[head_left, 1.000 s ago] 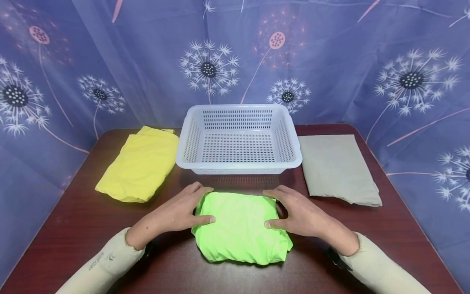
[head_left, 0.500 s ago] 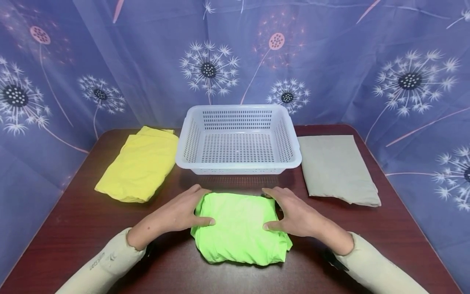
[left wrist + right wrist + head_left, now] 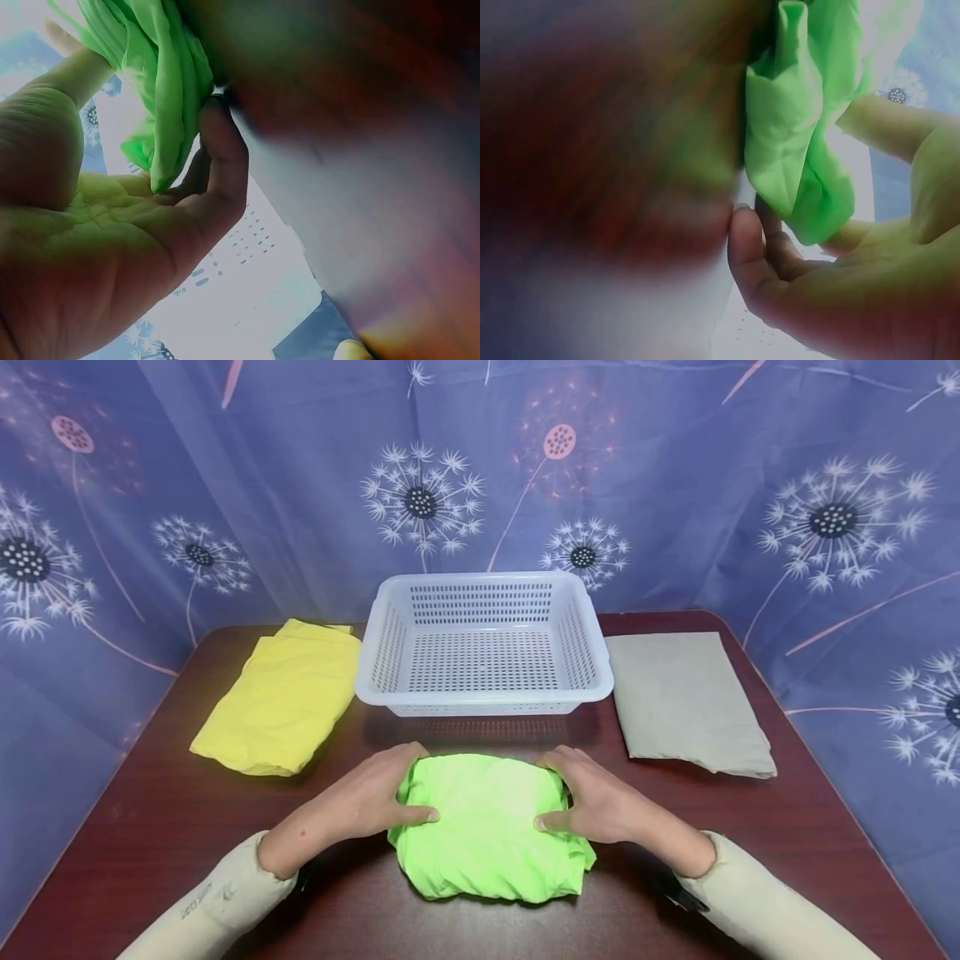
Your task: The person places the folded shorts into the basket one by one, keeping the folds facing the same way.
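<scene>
A folded lime-green cloth (image 3: 491,831) lies on the table in front of the basket, its edges bunched and loose. My left hand (image 3: 375,793) grips its left end, thumb on top and the other fingers round the far corner. On the opposite end my right hand (image 3: 592,793) holds it the same way. Both wrist views show the fingers curled about the hanging folds, with the left hand's palm (image 3: 112,240) and the right hand's palm (image 3: 855,292) facing the cloth. The fingertips under the cloth are partly hidden.
Behind the green cloth stands a white perforated plastic basket (image 3: 483,698) with nothing in it. A folded yellow cloth (image 3: 281,702) lies to its left, a folded grey cloth (image 3: 690,702) to its right. A blue dandelion-print curtain (image 3: 480,460) hangs behind the dark red table (image 3: 135,843).
My right hand has shifted slightly left and closed in on the cloth's right end. The left hand's fingers have settled a little lower at the far corner. The cloth has barely moved.
</scene>
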